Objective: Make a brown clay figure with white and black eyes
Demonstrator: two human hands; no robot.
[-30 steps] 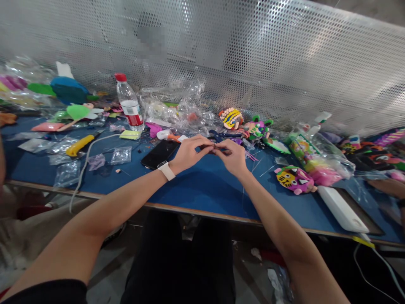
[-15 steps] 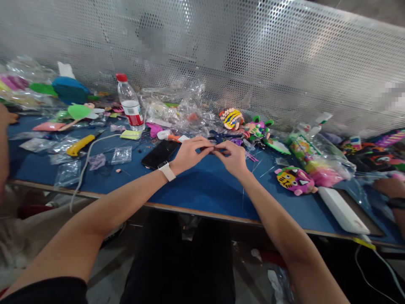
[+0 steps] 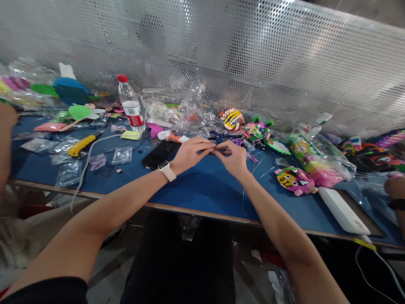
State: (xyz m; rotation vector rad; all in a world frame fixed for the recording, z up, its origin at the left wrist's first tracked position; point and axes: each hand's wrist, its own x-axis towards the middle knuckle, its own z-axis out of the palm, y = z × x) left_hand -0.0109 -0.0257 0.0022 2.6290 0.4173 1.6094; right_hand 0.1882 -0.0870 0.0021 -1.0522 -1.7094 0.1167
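My left hand (image 3: pixel 190 153) and my right hand (image 3: pixel 232 157) meet fingertip to fingertip above the blue table (image 3: pixel 202 190). Both are pinched on a tiny thing between them, too small to name. A white watch band is on my left wrist. A black phone (image 3: pixel 160 153) lies flat just left of my left hand. Blue-handled scissors (image 3: pixel 221 136) lie right behind my fingers. A thin clear thread runs down from near my right hand toward the table edge.
A water bottle (image 3: pixel 130 103) with a red cap stands at the back left. Crumpled clear bags (image 3: pixel 177 112), foam animal crafts (image 3: pixel 295 180), a yellow utility knife (image 3: pixel 80 145) and a white power bank (image 3: pixel 343 210) lie around. A perforated metal screen (image 3: pixel 253 59) backs the table. Other people's arms show at both edges.
My hands stay pinched together, almost still. The person's arm at the left edge rose into view, and the hand at the far right shifted further right.
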